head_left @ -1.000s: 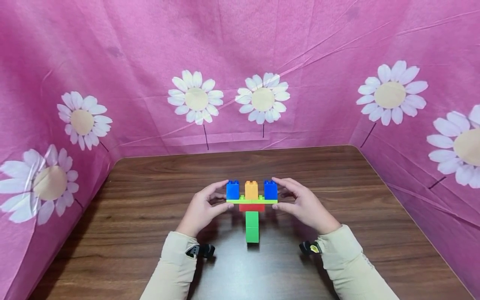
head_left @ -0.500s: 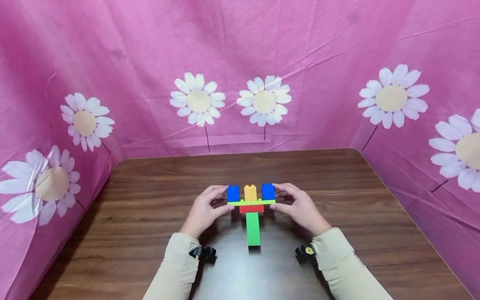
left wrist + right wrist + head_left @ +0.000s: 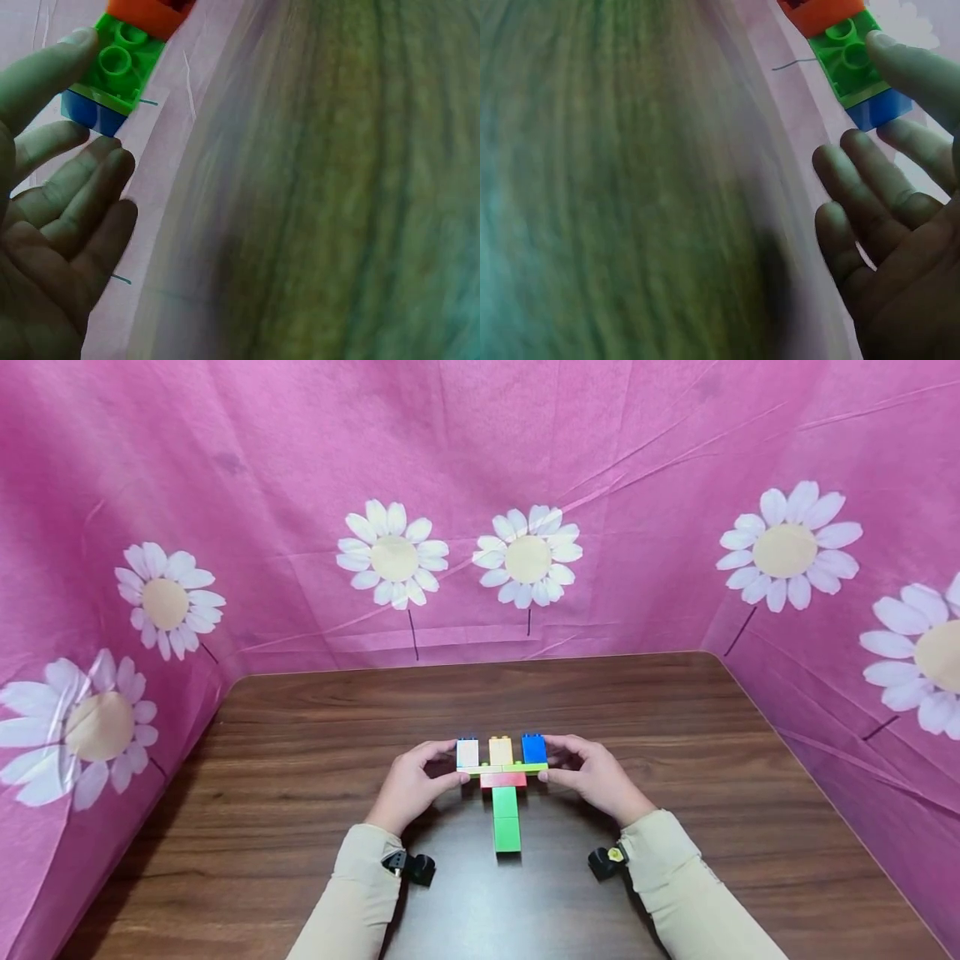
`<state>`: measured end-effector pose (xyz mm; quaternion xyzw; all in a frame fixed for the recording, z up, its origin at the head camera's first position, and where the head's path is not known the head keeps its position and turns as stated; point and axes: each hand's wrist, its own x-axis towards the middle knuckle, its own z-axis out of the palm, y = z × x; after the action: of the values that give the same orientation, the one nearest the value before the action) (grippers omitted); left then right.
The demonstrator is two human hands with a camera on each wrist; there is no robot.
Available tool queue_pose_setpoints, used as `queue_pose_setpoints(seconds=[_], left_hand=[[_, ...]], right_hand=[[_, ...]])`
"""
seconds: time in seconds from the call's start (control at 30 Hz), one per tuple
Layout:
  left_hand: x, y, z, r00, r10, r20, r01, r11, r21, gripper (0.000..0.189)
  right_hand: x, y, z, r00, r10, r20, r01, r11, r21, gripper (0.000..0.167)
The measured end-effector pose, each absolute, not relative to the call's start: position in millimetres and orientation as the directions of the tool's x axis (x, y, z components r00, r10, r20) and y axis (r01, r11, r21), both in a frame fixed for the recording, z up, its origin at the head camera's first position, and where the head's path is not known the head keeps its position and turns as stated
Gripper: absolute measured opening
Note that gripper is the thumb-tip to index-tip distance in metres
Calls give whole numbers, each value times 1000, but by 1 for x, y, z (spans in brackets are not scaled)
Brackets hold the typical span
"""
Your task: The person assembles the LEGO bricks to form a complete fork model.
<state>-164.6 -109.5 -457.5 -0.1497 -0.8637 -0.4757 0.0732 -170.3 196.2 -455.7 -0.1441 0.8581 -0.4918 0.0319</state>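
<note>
Both hands hold a toy-brick structure between them at mid-table. Its column is made of green bricks (image 3: 506, 818), topped by a red brick (image 3: 503, 780) and a crosswise lime-green plate (image 3: 527, 767). On the plate sit a yellow brick (image 3: 500, 750) at the centre and a blue brick (image 3: 534, 748) at the right end. The left-end brick (image 3: 467, 752) looks whitish with glare; its side is blue (image 3: 91, 112) in the left wrist view. My left hand (image 3: 410, 787) pinches the left end, thumb at the plate. My right hand (image 3: 600, 778) pinches the right end likewise.
Dark wood-grain tabletop (image 3: 300, 760) lies under the hands. Pink cloth (image 3: 637, 568) printed with white daisies surrounds its back and sides. A black wrist device (image 3: 420, 868) is strapped at the left cuff and another wrist device (image 3: 602, 863) at the right.
The held structure's top has sunk slightly in the head view and looks a little smaller. Both hands have moved with it, keeping their pinch. Glare now whitens the left-end brick.
</note>
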Motion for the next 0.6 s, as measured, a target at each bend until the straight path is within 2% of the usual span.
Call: queue_pose_setpoints(seconds=[0.3,0.6], left_hand=[[-166,-107,-464,-967,200,155,237,498,834,47],[-168,-109,-471,-969,222,106,210,528,823,44]], right_hand=[[-176,198,-462,-957,-291,20,-170,499,-850,56],[-178,196,-463,-950,-313,2,-176,530,-830,53]])
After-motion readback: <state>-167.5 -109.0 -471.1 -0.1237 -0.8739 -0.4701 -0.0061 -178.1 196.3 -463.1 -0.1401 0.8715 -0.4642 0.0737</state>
